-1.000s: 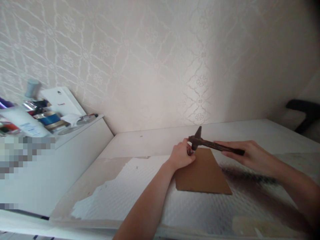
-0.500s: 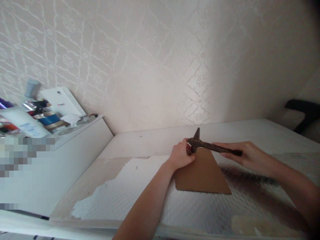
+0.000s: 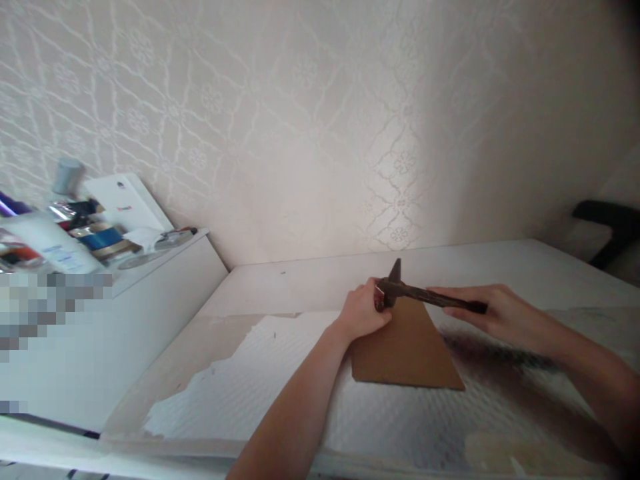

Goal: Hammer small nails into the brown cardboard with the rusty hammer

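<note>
A dark brown hammer (image 3: 425, 293) with a wedge-shaped end pointing up lies across the space between my hands. My right hand (image 3: 493, 307) is closed on the far end of its handle, thumb and fingers pinching it. My left hand (image 3: 363, 310) is closed beside the hammer's head, its fingers curled. A small dark reddish, shiny thing (image 3: 379, 300) shows between the left fingers and the head; its kind is too small to make out. Beneath both lies a piece of brown cardboard (image 3: 405, 357), partly covered by my left hand and the hammer.
The white surface (image 3: 225, 387) has a torn, textured covering. A white cabinet (image 3: 165, 280) on the left bears a white box (image 3: 127, 203), a tube (image 3: 60, 243), a blue-banded roll (image 3: 103, 237) and other items. Patterned wall (image 3: 300, 133) stands behind; a black curved object (image 3: 607, 223) is at right.
The view has shifted very slightly. Both hands and the hammer hold nearly the same place over the cardboard.
</note>
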The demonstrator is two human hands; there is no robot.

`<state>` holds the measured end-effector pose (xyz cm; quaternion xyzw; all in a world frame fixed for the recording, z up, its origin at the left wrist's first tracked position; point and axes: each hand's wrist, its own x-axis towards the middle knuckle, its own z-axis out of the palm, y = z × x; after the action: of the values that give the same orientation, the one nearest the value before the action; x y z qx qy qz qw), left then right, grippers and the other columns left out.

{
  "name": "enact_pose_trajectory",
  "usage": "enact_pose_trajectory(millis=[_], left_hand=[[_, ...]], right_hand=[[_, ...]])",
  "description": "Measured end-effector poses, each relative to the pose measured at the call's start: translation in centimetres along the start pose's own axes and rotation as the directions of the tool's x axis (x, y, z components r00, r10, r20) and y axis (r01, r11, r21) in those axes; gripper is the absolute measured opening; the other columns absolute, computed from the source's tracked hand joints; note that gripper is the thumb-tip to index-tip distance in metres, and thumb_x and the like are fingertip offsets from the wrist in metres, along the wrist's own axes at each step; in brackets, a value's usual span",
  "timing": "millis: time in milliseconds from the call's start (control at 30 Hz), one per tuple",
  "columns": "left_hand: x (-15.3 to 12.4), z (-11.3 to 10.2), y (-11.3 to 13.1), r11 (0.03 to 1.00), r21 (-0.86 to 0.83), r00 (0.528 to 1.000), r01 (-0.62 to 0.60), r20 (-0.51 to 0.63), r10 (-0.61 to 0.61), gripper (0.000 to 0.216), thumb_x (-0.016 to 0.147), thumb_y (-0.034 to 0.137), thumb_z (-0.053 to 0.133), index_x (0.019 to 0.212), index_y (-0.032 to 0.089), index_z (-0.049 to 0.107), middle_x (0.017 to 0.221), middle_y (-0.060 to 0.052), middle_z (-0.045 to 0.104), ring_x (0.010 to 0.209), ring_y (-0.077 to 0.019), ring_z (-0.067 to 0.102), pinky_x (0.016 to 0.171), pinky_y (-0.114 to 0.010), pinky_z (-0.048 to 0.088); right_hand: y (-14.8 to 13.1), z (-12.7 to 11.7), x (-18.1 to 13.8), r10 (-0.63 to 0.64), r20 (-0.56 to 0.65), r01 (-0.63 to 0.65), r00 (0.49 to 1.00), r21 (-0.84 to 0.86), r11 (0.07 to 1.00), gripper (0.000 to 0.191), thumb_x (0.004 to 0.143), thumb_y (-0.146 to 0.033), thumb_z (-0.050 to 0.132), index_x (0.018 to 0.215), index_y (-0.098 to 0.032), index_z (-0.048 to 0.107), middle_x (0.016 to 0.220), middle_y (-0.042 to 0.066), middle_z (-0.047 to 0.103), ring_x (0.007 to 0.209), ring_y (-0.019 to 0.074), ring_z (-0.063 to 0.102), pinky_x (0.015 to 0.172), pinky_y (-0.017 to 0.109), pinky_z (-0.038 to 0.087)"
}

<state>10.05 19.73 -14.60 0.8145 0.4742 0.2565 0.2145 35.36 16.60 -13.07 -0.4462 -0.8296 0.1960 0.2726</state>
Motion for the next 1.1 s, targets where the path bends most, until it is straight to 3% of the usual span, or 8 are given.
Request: enact_pose_trajectory(millis=[133, 300, 433, 533, 633, 733, 933, 1100], left_hand=[[0.0, -0.1, 0.1, 1.0, -0.01, 1.0, 0.004, 0.01, -0.004, 0.032, 0.068, 0.015, 0.057, 0.098, 0.02, 0.046, 0.085, 0.0, 0.064, 0.08, -0.0183, 0.06, 0.073, -0.03, 0.047], [0.0, 0.1, -0.2, 0.999, -0.054, 1.0, 0.006, 0.015, -0.005, 0.037, 0.067, 0.014, 0.059, 0.101, 0.019, 0.047, 0.085, -0.001, 0.064, 0.079, -0.0183, 0.06, 0.074, -0.031, 0.048], [0.0, -0.2, -0.7, 0.97, -0.244, 1.0, -0.016, -0.017, 0.012, 0.05, 0.067, 0.009, 0.058, 0.114, 0.02, 0.044, 0.089, 0.0, 0.065, 0.081, -0.0149, 0.06, 0.076, -0.029, 0.048], [0.3, -1.4, -1.1, 0.947, -0.322, 0.988, 0.003, -0.143, -0.052, 0.044, 0.07, 0.009, 0.057, 0.112, 0.02, 0.048, 0.094, -0.002, 0.067, 0.089, -0.0145, 0.06, 0.08, -0.028, 0.047], [0.7, -3.0, -2.0, 0.942, -0.331, 0.934, 0.057, -0.314, -0.167, 0.032, 0.075, 0.008, 0.051, 0.105, 0.02, 0.054, 0.093, -0.002, 0.068, 0.087, -0.0136, 0.061, 0.082, -0.028, 0.047], [1.1, -4.2, -3.3, 0.941, -0.274, 0.852, 0.197, -0.428, -0.303, 0.021, 0.077, 0.01, 0.051, 0.095, 0.018, 0.06, 0.089, -0.003, 0.069, 0.083, -0.0146, 0.062, 0.081, -0.029, 0.047], [0.9, -4.8, -4.8, 0.897, -0.146, 0.754, 0.416, -0.495, -0.431, 0.016, 0.082, 0.015, 0.051, 0.086, 0.019, 0.066, 0.094, -0.003, 0.071, 0.084, -0.0163, 0.064, 0.086, -0.03, 0.047], [0.8, -5.1, -5.3, 0.851, -0.1, 0.703, 0.516, -0.518, -0.487, 0.02, 0.083, 0.017, 0.049, 0.09, 0.019, 0.068, 0.097, -0.005, 0.072, 0.09, -0.019, 0.065, 0.087, -0.031, 0.047]], right_hand=[[-0.2, -0.2, 0.0, 0.017, -0.019, -0.017, 1.0, -0.017, 1.0, 0.044, 0.092, -0.039, 0.048, 0.131, -0.019, 0.057, 0.128, 0.006, 0.061, 0.114, 0.0251, 0.059, 0.101, 0.037, 0.044], [0.2, -0.1, 0.1, 0.004, 0.004, -0.004, 1.0, -0.014, 1.0, 0.044, 0.091, -0.039, 0.049, 0.129, -0.021, 0.059, 0.125, 0.005, 0.063, 0.112, 0.0244, 0.061, 0.099, 0.035, 0.046], [0.8, -0.2, 0.1, 0.055, -0.129, -0.064, 0.99, -0.066, 0.996, 0.046, 0.089, -0.041, 0.049, 0.128, -0.019, 0.059, 0.128, 0.006, 0.061, 0.111, 0.0252, 0.061, 0.098, 0.035, 0.045], [1.2, -0.4, 0.1, 0.159, -0.23, -0.213, 0.96, -0.233, 0.949, 0.047, 0.09, -0.041, 0.046, 0.13, -0.02, 0.058, 0.124, 0.009, 0.064, 0.107, 0.028, 0.063, 0.092, 0.038, 0.049], [1.6, -0.4, 0.2, 0.267, -0.307, -0.381, 0.914, -0.415, 0.827, 0.046, 0.091, -0.039, 0.042, 0.131, -0.022, 0.057, 0.116, 0.011, 0.068, 0.097, 0.0318, 0.066, 0.081, 0.043, 0.051], [2.1, -0.1, 0.1, 0.335, -0.353, -0.479, 0.873, -0.498, 0.723, 0.046, 0.091, -0.037, 0.039, 0.129, -0.021, 0.059, 0.108, 0.014, 0.069, 0.089, 0.0319, 0.067, 0.073, 0.042, 0.052], [2.3, 0.4, -0.1, 0.385, -0.392, -0.549, 0.836, -0.563, 0.618, 0.046, 0.088, -0.035, 0.039, 0.125, -0.02, 0.062, 0.102, 0.016, 0.07, 0.08, 0.031, 0.068, 0.063, 0.039, 0.05], [2.4, 0.9, 0.0, 0.413, -0.35, -0.541, 0.841, -0.566, 0.621, 0.046, 0.088, -0.032, 0.037, 0.125, -0.02, 0.062, 0.105, 0.016, 0.068, 0.084, 0.0323, 0.067, 0.064, 0.04, 0.05]])
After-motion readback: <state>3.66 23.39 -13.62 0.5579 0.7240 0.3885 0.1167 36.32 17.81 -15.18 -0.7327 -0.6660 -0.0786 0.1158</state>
